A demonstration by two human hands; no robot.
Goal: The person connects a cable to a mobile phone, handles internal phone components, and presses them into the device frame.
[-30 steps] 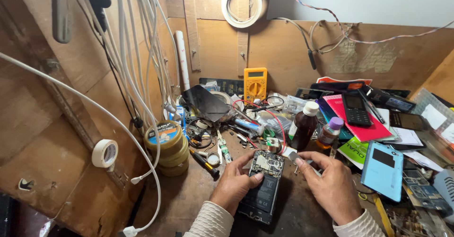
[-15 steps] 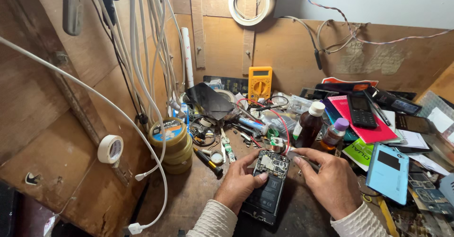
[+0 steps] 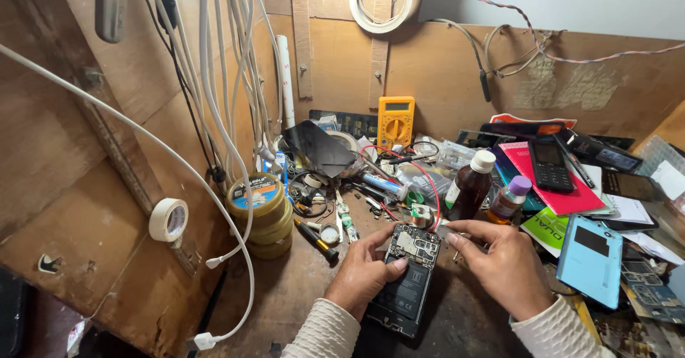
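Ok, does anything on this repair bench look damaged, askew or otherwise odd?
The smartphone under the left hand and right hand lies with its back cover off, circuit board and battery exposed. Tools, bottles and cables crowd the workbench; nothing looks spilled.

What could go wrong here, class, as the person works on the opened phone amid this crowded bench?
The opened phone, steadied only by the left hand, could slide as the right hand works at its top edge.

The brown bottle and the purple-capped bottle stand close behind the right hand; a knock might tip them toward the exposed board.
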